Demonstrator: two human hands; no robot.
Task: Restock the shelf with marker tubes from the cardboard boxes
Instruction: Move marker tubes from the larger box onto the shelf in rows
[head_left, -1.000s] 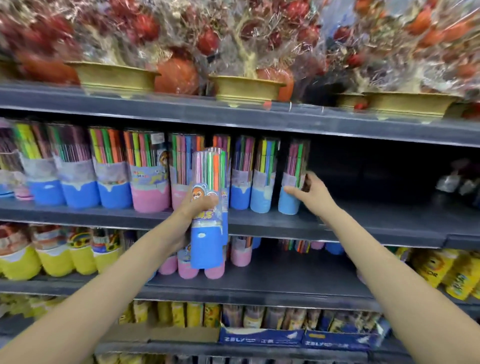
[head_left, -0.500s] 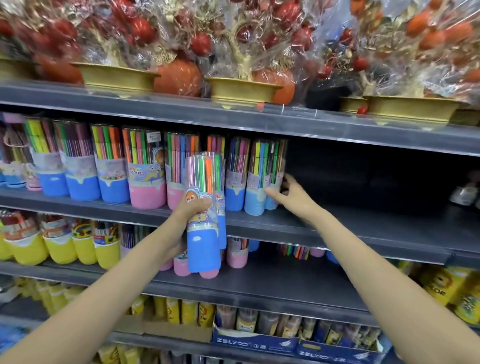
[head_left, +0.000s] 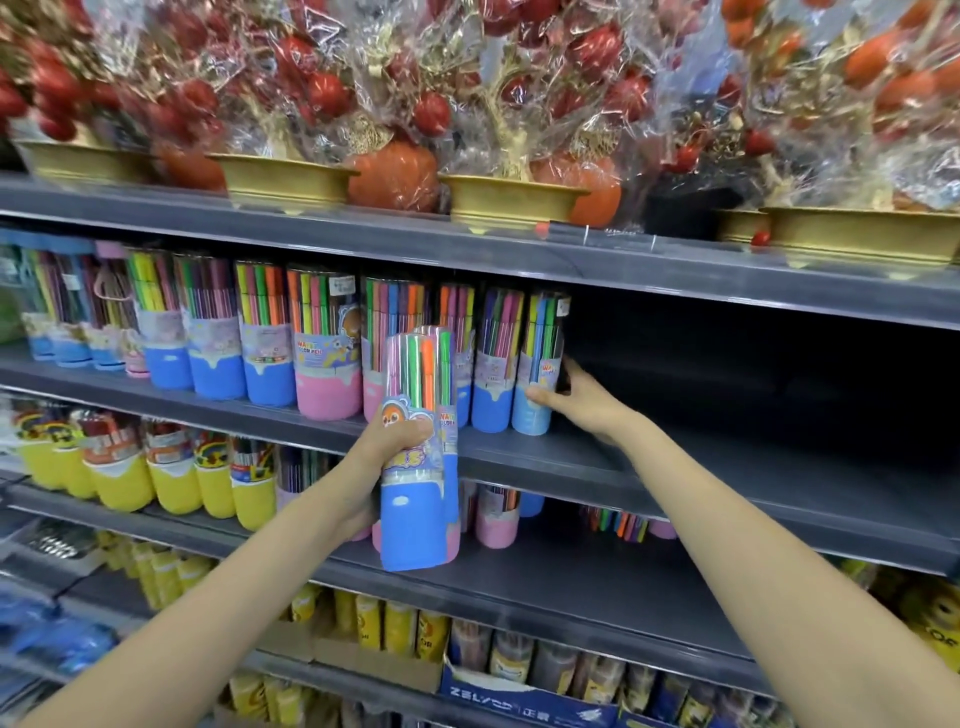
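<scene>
Head view of a person restocking a grey metal shelf (head_left: 779, 467) that runs across the middle of the frame. At centre, the left hand (head_left: 387, 457) grips a bundle of marker tubes (head_left: 418, 452) (at least two, blue-based with clear tops showing coloured pens), its fingers curled round their middle; the bundle is upright and held in front of the shelf edge, not resting on it. Just right of centre, the right hand (head_left: 576, 400) holds the end tube (head_left: 537, 364) of the shelf row, thumb on its front and fingers wrapped behind it; this blue-based tube stands upright on the shelf, touching its neighbour to the left. The row of standing tubes (head_left: 270, 343) extends from there to the left edge of the frame, mostly blue-based with pink-based ones among them near the centre. To the right of the right hand the shelf board lies bare and dark. Along the top of the frame, gold pots (head_left: 283, 179) bearing red and orange ornamental fruit in clear wrap stand on the upper shelf. At lower left, yellow-based tubes (head_left: 171, 473) line the next shelf down, with pink-based tubes (head_left: 498, 514) behind the held bundle. At the bottom, a blue carton (head_left: 519, 699) holds further packs, their contents too blurred to identify
</scene>
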